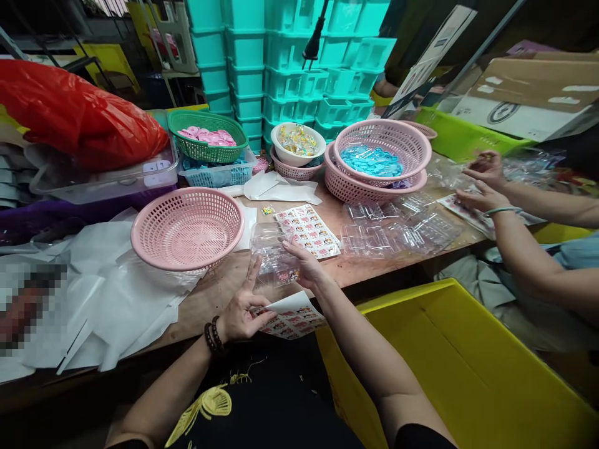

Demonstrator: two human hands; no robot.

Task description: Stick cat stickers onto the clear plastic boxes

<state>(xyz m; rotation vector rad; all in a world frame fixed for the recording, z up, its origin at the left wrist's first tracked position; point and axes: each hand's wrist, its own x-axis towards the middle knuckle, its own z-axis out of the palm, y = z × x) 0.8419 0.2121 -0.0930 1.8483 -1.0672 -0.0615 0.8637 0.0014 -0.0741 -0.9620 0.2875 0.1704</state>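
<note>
While both bare hands work close to the front edge of the brown wooden worktop, the head view shows the left hand with its grip clamped on a white paper sheet of red-and-pink printed stickers, thumb on the printed face, sheet tilted over the edge. Its extended fingers reach up to the left side of a clear, thin-walled plastic case. Right hand lies along the case's right side, fingers outstretched; cannot tell whether that grip is closed on it. Case sits on the worktop between the hands, a small colourful printed sticker at its near end. Just beyond: a second flat rectangular sticker sheet, a tiny yellow-green packet near its far left corner. To the right, a spread of clear plastic cases; to the left, a round pink plastic basket. Farther back, a pink perforated basket holding bright blue pieces. Far right, a co-worker's hands over another printed sheet.
</note>
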